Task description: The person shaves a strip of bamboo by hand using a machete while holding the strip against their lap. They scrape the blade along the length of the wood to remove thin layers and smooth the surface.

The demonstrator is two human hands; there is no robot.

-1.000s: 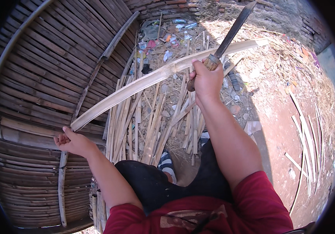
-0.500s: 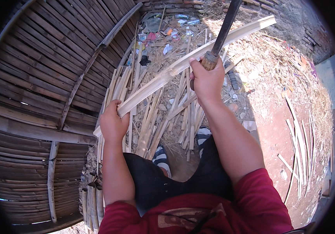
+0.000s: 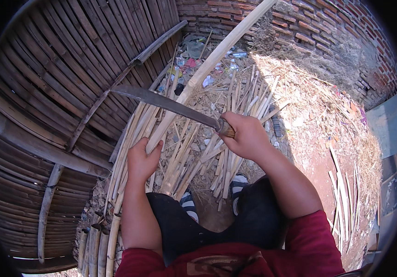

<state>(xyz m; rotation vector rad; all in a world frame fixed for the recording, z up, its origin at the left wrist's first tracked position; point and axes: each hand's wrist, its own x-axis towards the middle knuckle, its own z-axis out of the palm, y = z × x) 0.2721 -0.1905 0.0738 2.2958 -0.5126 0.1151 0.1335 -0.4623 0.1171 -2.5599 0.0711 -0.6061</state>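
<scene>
Head view: bamboo strip (image 3: pixel 217 55) slants up-right; knife (image 3: pixel 175 106) points up-left.

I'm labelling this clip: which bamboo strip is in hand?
The long pale strip rising from the left hand to the top edge, crossed by the knife in the right hand; neither hand grips the others.

The dark grey, curved metal blade (image 3: pixel 175 107) presented a dull, faintly streaked face; the short brown wooden handle (image 3: pixel 227 128) adjoining it appeared matt. The long, pale split-bamboo strip (image 3: pixel 212 63) looked matt and mostly smooth. The brown bamboo-slat wall (image 3: pixel 27 99) showed ridged, weathered surfaces. The red brick wall (image 3: pixel 307 39) was rough, with coarse grey patches. The black trousers (image 3: pixel 240 231) and dark red shirt (image 3: pixel 314 237) were of matt cloth.
</scene>
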